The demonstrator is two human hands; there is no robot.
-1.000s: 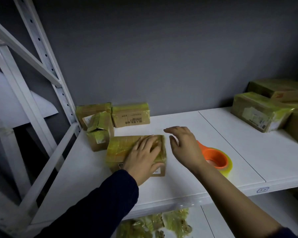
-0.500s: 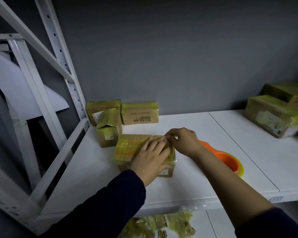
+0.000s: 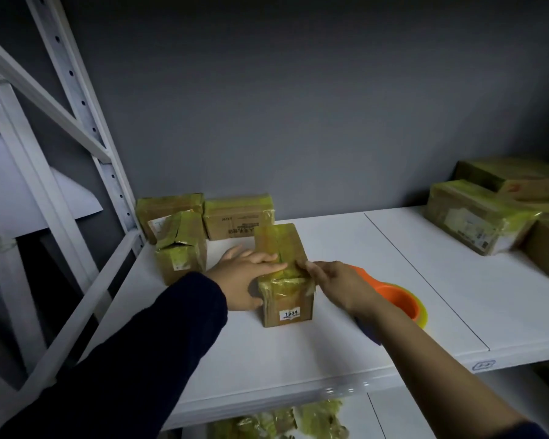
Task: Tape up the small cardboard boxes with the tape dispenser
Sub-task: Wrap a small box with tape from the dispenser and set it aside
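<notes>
A small cardboard box (image 3: 287,299) wrapped in yellowish tape stands on the white shelf (image 3: 346,343), its short end with a white label facing me. My left hand (image 3: 241,280) grips its left side, fingers laid over the top edge and thumb low against the side. My right hand (image 3: 333,283) touches the box's top right edge with its fingertips, on the crumpled tape there. The orange tape dispenser (image 3: 400,301) with its yellow-green roll lies on the shelf just behind my right wrist, partly hidden by it.
Three taped boxes (image 3: 238,218) cluster at the back left by the white rack upright (image 3: 108,172). Several larger taped boxes (image 3: 476,220) stand at the right. Crumpled tape (image 3: 298,419) lies on the lower shelf. A grey wall closes the back.
The box has been turned from lying crosswise to pointing its short labelled end at me. My left hand slid from its top to its left side; my right hand stayed at its right edge.
</notes>
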